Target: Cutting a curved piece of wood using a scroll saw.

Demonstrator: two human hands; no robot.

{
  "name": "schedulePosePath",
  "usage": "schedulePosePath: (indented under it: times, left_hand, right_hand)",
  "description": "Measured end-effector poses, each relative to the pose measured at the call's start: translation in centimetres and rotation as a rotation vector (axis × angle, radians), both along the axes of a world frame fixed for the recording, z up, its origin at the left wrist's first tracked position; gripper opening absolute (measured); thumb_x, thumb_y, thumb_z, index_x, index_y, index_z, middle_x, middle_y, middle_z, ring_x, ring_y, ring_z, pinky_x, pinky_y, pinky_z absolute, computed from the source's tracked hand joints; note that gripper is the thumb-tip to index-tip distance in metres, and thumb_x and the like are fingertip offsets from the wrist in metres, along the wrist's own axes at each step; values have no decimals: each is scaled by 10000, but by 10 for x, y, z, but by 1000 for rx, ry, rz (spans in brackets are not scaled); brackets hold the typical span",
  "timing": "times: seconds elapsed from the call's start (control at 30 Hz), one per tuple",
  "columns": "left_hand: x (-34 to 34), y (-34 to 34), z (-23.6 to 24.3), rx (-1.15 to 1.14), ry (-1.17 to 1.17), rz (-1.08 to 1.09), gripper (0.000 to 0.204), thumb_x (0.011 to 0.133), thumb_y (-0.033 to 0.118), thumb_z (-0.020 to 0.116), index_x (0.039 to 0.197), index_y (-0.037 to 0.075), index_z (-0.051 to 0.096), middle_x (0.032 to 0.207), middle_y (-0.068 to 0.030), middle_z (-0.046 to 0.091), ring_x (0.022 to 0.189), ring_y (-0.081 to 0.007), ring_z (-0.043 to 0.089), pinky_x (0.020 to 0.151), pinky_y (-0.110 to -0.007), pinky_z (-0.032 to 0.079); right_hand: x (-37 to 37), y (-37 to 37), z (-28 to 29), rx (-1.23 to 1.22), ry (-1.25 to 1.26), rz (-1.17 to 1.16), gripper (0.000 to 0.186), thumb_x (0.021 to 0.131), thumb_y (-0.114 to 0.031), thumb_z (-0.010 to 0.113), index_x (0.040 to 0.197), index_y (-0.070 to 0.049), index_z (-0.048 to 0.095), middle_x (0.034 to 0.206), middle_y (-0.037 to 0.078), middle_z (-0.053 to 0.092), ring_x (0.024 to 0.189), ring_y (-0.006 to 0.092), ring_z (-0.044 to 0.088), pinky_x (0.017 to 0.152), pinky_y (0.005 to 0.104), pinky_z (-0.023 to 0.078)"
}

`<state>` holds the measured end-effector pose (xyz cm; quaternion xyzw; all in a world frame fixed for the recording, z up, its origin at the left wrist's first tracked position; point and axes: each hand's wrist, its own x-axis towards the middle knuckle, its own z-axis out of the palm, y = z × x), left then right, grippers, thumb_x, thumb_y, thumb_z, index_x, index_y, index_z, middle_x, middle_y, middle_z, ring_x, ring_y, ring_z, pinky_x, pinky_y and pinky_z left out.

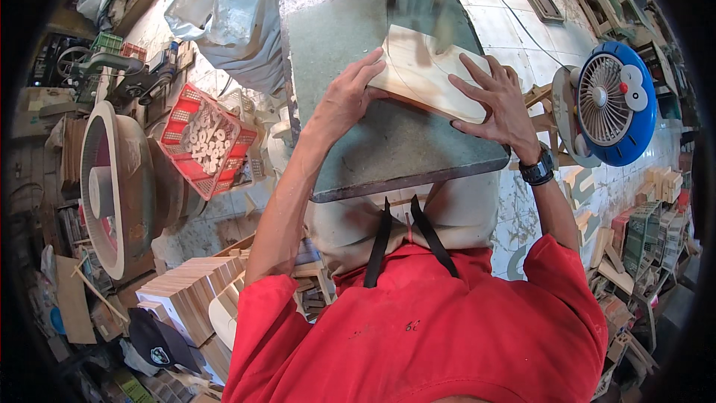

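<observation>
A pale wooden board (418, 78) with a curved line drawn on its top face lies tilted on a dark grey machine table (350, 145). Its left end is gripped by my left hand (349, 93), fingers on the upper edge and thumb at the near side. My right hand (494, 101), with a black watch at the wrist, holds the right end; its fingers are spread over the top and the thumb is at the near edge. Just beyond the board, a blurred machine part (440, 19) comes down close to the wood; its exact shape cannot be made out.
A blue round fan (616, 103) stands to the right. On the left are a red plastic basket (173, 123) of small wooden pieces and a large round machine wheel (112, 190). Stacked boards (186, 287) and a dark cap (160, 343) sit lower left. A grey plastic-covered bundle (224, 22) touches the table's left.
</observation>
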<state>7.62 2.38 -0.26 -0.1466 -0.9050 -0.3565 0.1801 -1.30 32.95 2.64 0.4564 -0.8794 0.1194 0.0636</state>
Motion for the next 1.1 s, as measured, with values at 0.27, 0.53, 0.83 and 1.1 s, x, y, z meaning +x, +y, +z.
schedulePosePath:
  times: [0.27, 0.53, 0.83, 1.1]
  left_hand:
    - [-2, -1, 4, -3, -23, -7, 509, 817, -48, 728, 1296, 30, 571, 1450, -165, 546, 1278, -374, 573, 1042, -420, 529]
    - [-4, -3, 2, -9, -2, -7, 522, 786, -35, 749, 1275, 31, 580, 1434, -157, 557, 1251, -364, 586, 1030, -426, 536]
    - [-6, -7, 2, -19, -1, -18, 502, 791, -28, 749, 1264, 31, 589, 1433, -151, 560, 1256, -360, 584, 1033, -420, 532]
    - [-9, -8, 1, -43, 19, -25, 498, 799, 16, 765, 1267, 25, 594, 1429, -148, 565, 1248, -351, 589, 1028, -417, 531]
  right_hand:
    - [3, -2, 1, -3, 2, -21, 754, 686, -524, 771, 1392, -297, 632, 1581, 37, 453, 1364, 456, 420, 1114, 568, 315]
    - [3, -4, 0, -13, 3, -21, 752, 691, -516, 770, 1393, -285, 630, 1580, 42, 453, 1361, 453, 423, 1108, 563, 319]
    - [5, -5, -3, -5, 18, -40, 776, 690, -543, 773, 1408, -295, 615, 1581, 38, 452, 1366, 446, 419, 1115, 565, 305]
    - [6, -6, -3, -12, 15, -52, 742, 694, -554, 773, 1382, -310, 639, 1569, 44, 469, 1362, 438, 426, 1117, 568, 300]
